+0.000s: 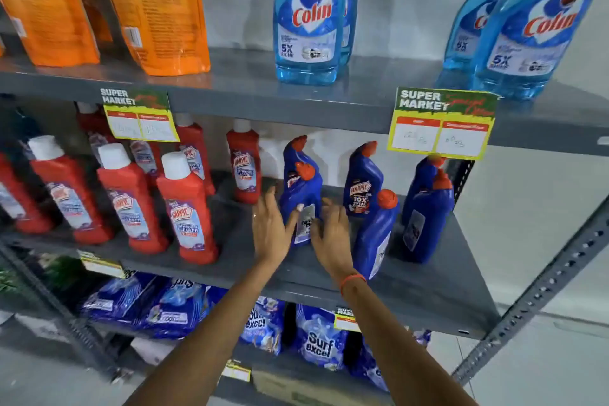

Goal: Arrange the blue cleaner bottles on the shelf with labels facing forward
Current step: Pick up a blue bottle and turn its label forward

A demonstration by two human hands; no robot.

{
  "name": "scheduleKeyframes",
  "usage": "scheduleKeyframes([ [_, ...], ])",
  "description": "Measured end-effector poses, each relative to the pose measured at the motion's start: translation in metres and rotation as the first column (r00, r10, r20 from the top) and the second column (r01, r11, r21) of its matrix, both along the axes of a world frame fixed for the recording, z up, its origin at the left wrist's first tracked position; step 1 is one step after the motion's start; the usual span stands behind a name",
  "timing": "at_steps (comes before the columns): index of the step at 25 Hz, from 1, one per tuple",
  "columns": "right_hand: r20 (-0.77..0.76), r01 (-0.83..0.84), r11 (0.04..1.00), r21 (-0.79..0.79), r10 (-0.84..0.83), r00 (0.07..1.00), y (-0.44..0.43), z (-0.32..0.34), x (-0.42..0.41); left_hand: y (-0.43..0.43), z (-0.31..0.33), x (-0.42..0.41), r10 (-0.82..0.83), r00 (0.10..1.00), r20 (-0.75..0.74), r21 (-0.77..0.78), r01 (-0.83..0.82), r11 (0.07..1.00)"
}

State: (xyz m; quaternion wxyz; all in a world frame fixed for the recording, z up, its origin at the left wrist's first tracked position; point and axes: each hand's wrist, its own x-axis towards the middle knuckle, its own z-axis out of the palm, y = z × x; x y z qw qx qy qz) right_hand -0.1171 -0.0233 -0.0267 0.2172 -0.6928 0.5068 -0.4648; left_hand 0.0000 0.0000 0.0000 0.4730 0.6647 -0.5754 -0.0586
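On the grey metal middle shelf, both hands flank one dark blue plastic cleaner bottle with an orange cap. The left hand and right hand have spread fingers pressing its sides, probably to swivel its back label away. Six blue bottles show; one label clearly faces forward.

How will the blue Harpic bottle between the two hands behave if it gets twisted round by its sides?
The blue Harpic bottle is tall, narrow-based and has an angled neck, so it could tip if pushed high. Its plastic looks rigid and glossy, so possibly slippery. The left hand and right hand flank it low, which should steady the turn.
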Motion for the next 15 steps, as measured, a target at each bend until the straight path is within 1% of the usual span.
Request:
scheduleKeyframes([
  [2, -0.03, -0.012, 0.983, 0.182, 0.018, 0.999, -0.015, -0.01, 0.011, -0.013, -0.007, 0.009, -0.099, 0.988, -0.121, 0.08, 0.109, 0.991],
  [4, -0.021, -0.01, 0.926, 0.376, 0.019, 1.0, -0.025, -0.02, 0.017, -0.025, -0.015, 0.02, -0.167, 0.967, -0.19, 0.145, 0.196, 0.97],
  [5, -0.002, -0.009, 0.902, 0.431, 0.011, 1.0, -0.032, -0.026, 0.02, -0.035, -0.021, 0.027, -0.205, 0.951, -0.232, 0.142, 0.242, 0.96],
  [6, 0.014, -0.008, 0.886, 0.463, 0.001, 1.0, -0.035, -0.028, 0.022, -0.04, -0.022, 0.033, -0.231, 0.931, -0.281, 0.145, 0.279, 0.949],
  [9, 0.104, -0.046, 0.884, 0.465, -0.003, 0.995, -0.04, -0.034, 0.024, -0.053, -0.025, 0.047, -0.33, 0.825, -0.459, 0.128, 0.429, 0.894],
  [12, 0.233, -0.179, 0.843, 0.506, 0.066, 0.97, -0.037, -0.032, 0.019, -0.057, -0.021, 0.057, -0.38, 0.747, -0.546, 0.14, 0.529, 0.837],
  [13, 0.278, -0.228, 0.835, 0.502, 0.093, 0.956, -0.035, -0.032, 0.017, -0.057, -0.017, 0.06, -0.41, 0.714, -0.567, 0.124, 0.567, 0.815],
  [15, 0.323, -0.271, 0.829, 0.488, 0.117, 0.939, -0.034, -0.029, 0.015, -0.059, -0.008, 0.065, -0.424, 0.656, -0.624, 0.096, 0.603, 0.792],
])
